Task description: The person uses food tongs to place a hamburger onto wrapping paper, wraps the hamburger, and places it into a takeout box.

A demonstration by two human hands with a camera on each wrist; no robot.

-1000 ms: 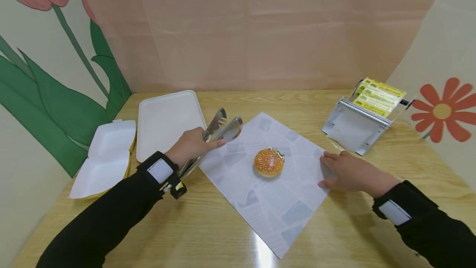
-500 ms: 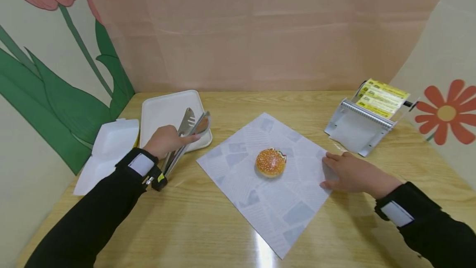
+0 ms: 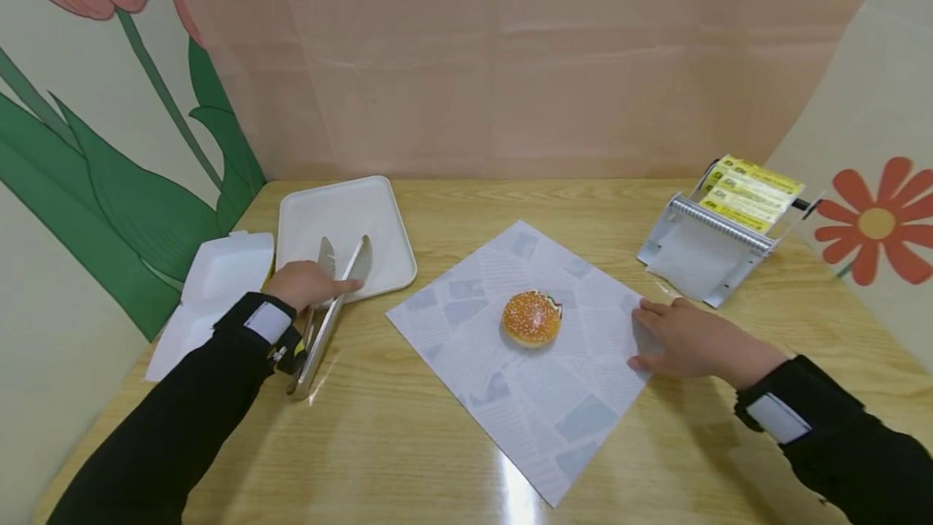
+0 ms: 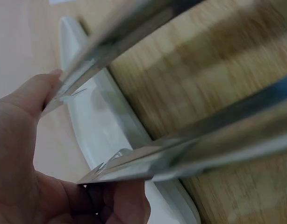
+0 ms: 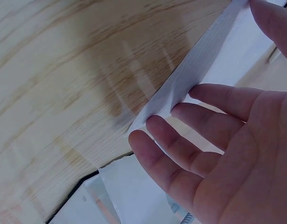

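Note:
My left hand (image 3: 309, 285) grips a pair of metal tongs (image 3: 324, 322) near their middle. The tong tips lie over the front of a white foam tray (image 3: 379, 217), and the hinge end points back along the table toward me. In the left wrist view the two tong arms (image 4: 190, 154) stand apart, blurred, beside my thumb and fingers (image 4: 36, 154) and the tray's rim (image 4: 111, 126). A sesame burger (image 3: 531, 318) sits in the middle of a printed wrapping paper (image 3: 539, 403). My right hand (image 3: 659, 335) rests with nearly straight fingers (image 5: 181, 135) on the paper's right corner (image 5: 209, 60).
A white foam clamshell box (image 3: 211, 286) lies open at the far left beside the tray. A metal label dispenser (image 3: 717, 237) with yellow labels stands at the back right. Decorated walls close in the wooden table (image 3: 408, 444) on three sides.
My left hand has carried the tongs left and down, from beside the paper to the front of the white tray. The right hand and the burger have not moved.

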